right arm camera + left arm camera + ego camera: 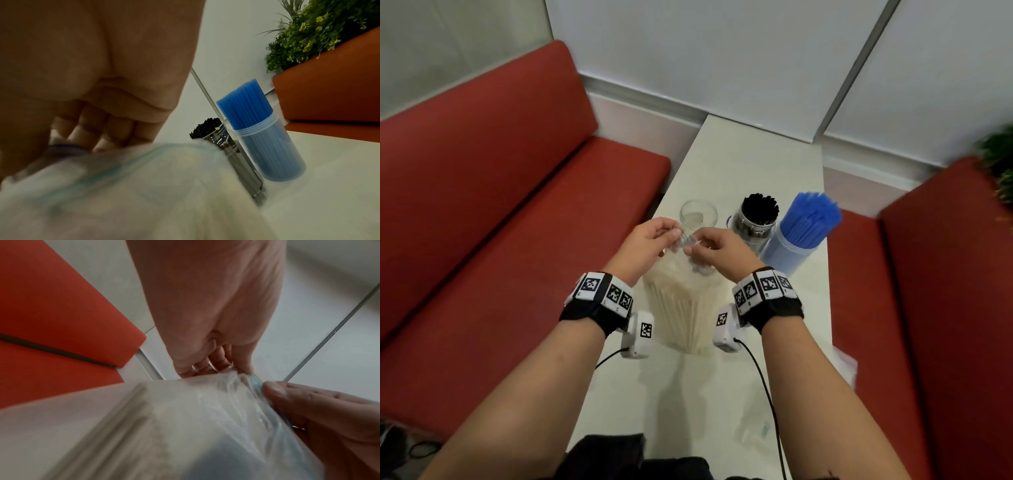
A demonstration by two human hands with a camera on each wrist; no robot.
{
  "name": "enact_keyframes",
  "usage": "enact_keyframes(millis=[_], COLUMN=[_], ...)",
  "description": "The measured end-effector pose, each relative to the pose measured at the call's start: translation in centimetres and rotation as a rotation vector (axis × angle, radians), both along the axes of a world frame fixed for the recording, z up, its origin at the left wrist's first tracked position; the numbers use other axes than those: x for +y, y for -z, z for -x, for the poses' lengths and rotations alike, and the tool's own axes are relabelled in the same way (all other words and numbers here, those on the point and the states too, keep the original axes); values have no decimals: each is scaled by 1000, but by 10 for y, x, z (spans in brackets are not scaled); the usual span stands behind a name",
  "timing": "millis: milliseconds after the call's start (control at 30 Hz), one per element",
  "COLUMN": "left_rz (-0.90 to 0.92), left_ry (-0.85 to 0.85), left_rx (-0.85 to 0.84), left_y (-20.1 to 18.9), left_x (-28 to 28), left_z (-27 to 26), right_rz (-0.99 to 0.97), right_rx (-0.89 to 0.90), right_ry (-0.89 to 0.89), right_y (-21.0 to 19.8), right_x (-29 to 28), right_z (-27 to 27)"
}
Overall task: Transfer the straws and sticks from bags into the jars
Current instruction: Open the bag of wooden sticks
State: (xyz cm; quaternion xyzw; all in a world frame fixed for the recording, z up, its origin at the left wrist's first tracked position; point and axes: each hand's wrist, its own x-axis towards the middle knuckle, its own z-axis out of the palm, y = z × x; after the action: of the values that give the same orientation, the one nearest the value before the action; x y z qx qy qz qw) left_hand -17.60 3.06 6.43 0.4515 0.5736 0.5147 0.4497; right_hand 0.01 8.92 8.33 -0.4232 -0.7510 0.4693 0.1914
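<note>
Head view: our fingers pinch the top edge of a clear zip bag. The left hand takes one lip and the right hand the other, thumbs against forefingers, clamped on the film. The left wrist view confirms both grips at the teal zip strip.

Handling (our judgement): the film is thin, soft and slippery, so hold at the stiffer zip strip and pull the lips apart evenly. The load is light, but the sticks may spill if the bag tips.

The bag stands on the white table between our wrists, packed with pale wooden sticks. Just beyond it stands an empty glass jar; right of that, a jar of black straws and a jar of blue straws.
</note>
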Motion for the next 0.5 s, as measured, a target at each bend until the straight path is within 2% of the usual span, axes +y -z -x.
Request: enact_keyframes(millis=[100,200,233,333,400,500], left_rz=[-32,-42,-20,95,115,116], left_ry=[-52,-257,-262,-90,-78,-97], left_rx=[75,421,450,241,162,140], left_y=[-11,-16,-19,-24,-28,-28], left_x=[2,3,3,3,3,4], left_z=[-12,-20,-22,-32,-37,-40], right_rz=[-25,-41,-56,-119,-126,-56], right_rx=[40,39,29,-9,-23,7], right_ry=[106,215,239,284,288,241], right_y=[-6,-7,-7,-9,-12,-16], right_x=[-4,-8,-8,-9,-10,-12], right_z=[-1,-2,-2,1,3,2])
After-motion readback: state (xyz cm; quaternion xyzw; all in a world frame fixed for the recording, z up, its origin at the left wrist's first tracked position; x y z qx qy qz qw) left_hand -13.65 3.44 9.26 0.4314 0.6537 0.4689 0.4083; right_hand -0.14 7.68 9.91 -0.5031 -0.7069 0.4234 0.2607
